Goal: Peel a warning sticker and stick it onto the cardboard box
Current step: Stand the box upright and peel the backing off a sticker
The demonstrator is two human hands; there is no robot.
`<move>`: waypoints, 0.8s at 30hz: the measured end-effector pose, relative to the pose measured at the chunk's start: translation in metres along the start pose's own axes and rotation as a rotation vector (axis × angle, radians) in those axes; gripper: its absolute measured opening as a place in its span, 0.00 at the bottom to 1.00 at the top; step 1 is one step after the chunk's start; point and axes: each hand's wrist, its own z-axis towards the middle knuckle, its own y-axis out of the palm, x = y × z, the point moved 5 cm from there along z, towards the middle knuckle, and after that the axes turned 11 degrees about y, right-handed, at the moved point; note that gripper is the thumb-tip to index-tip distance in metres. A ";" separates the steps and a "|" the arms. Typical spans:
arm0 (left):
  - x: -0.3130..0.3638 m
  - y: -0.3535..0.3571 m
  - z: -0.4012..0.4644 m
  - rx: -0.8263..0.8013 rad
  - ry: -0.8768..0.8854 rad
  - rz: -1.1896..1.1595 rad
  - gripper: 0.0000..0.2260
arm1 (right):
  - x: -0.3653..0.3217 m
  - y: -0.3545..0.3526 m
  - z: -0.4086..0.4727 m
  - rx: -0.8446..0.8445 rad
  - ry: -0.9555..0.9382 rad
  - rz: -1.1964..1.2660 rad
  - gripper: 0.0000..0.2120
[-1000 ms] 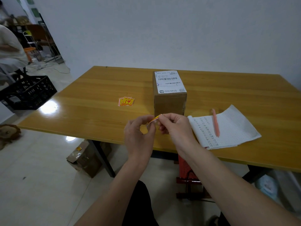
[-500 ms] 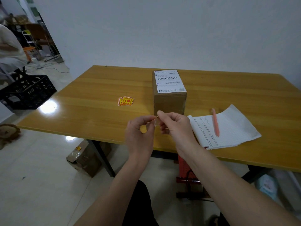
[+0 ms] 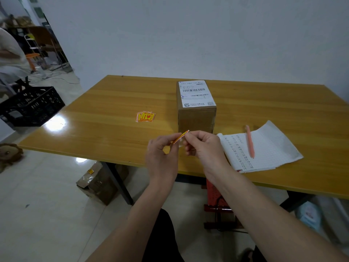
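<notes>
A brown cardboard box (image 3: 196, 118) with a white shipping label on top stands on the wooden table (image 3: 113, 103). Just in front of it, both my hands hold one yellow-red warning sticker (image 3: 181, 136) seen edge-on. My left hand (image 3: 162, 154) pinches its lower end, my right hand (image 3: 202, 148) pinches its upper end, fingertips close together. A small stack of further warning stickers (image 3: 145, 116) lies flat on the table left of the box.
An open notebook (image 3: 264, 148) with a pink pen (image 3: 250, 141) lies right of the box. Under the table are a cardboard package (image 3: 98, 183) and a red stool (image 3: 215, 195). A black crate (image 3: 31, 106) sits on the floor at left.
The sticker showed edge-on, then was nearly hidden between my fingertips, and now shows tilted again. Both hands stayed in front of the box, shifting only slightly.
</notes>
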 end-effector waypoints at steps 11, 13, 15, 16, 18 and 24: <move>-0.005 0.002 -0.004 0.013 -0.071 -0.038 0.12 | 0.001 -0.002 0.000 0.029 0.027 0.003 0.09; -0.007 0.002 -0.005 0.042 -0.102 -0.051 0.08 | -0.001 -0.004 0.002 0.042 0.029 0.032 0.10; -0.006 0.002 -0.006 0.053 -0.088 -0.016 0.08 | -0.001 -0.005 0.002 0.040 0.028 0.042 0.09; -0.006 0.001 -0.006 0.058 -0.080 0.000 0.08 | -0.002 -0.004 0.002 0.027 0.025 0.041 0.09; -0.006 0.001 -0.006 0.068 -0.067 0.018 0.06 | -0.003 -0.003 -0.001 -0.014 0.018 0.038 0.09; 0.002 0.004 -0.003 0.056 -0.009 0.114 0.08 | -0.004 0.003 -0.008 0.010 -0.081 -0.097 0.08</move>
